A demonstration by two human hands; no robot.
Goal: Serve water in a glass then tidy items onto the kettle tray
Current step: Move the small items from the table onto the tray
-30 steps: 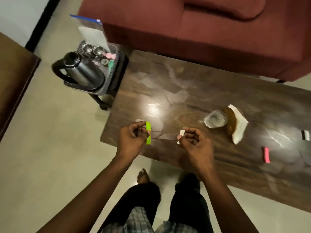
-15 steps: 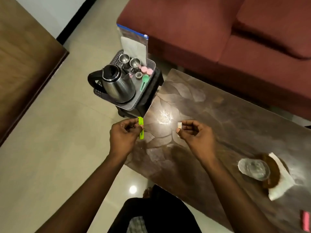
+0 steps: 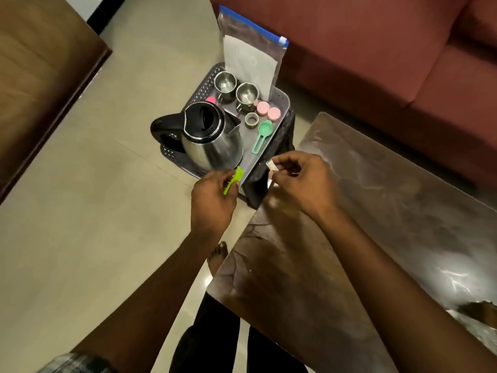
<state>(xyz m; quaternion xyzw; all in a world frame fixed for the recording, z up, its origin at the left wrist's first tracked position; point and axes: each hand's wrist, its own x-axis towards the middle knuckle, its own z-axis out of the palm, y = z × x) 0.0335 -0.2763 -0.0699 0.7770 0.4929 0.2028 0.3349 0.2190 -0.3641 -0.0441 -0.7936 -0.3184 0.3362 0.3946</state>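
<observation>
Tidying under way: left hand [image 3: 212, 196] pinched shut on a lime-green strip [image 3: 233, 180], right hand [image 3: 298, 179] pinched on a small white piece [image 3: 271, 166], both poised just short of the near edge of the kettle tray [image 3: 282, 99]. Bare patch beside the green scoop [image 3: 262, 135] and right of the kettle [image 3: 212, 138] probably the best landing spot. Best lowered flat, clear of the kettle's base, and released only once fully inside the rim. Glass out of view.
</observation>
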